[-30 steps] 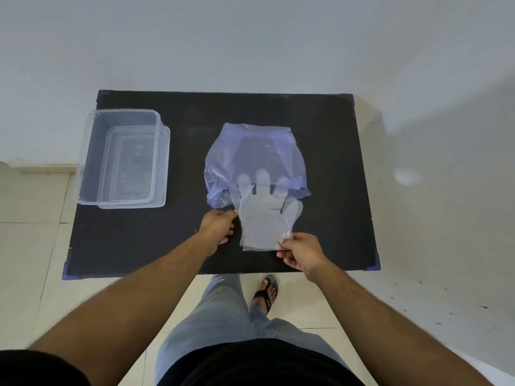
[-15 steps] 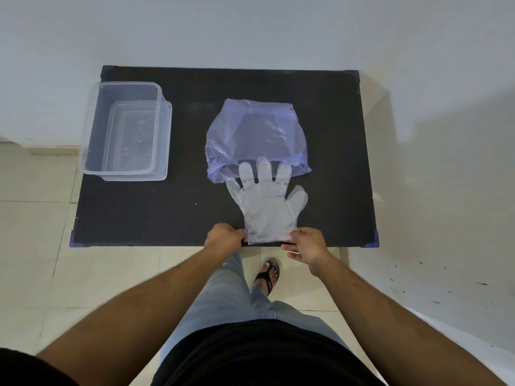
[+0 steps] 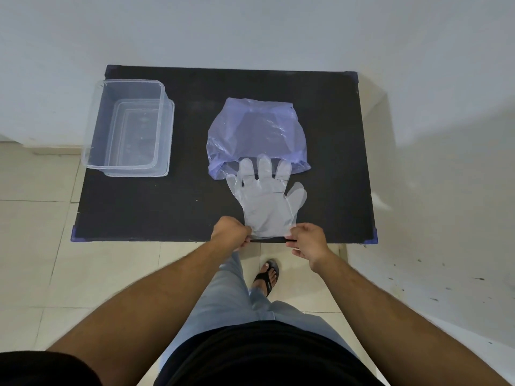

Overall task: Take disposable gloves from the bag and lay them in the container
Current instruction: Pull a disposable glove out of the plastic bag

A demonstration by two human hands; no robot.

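Note:
A clear disposable glove (image 3: 266, 201) lies flat on the black table (image 3: 178, 207), fingers pointing away from me. Its three middle fingertips still rest in the mouth of the pale purple plastic bag (image 3: 256, 135) behind it. My left hand (image 3: 230, 232) pinches the left corner of the glove's cuff and my right hand (image 3: 308, 238) pinches the right corner, both at the table's near edge. The transparent rectangular container (image 3: 94, 118) stands at the table's far left with nothing visible inside.
A white wall runs behind and to the right of the table. Tiled floor shows on the left and below the table's near edge, where my legs and a sandalled foot (image 3: 266, 275) stand.
Both hands have drawn the glove toward me out of the bag, from mid-table to the near edge. My left hand shifted from the bag's mouth to the cuff corner.

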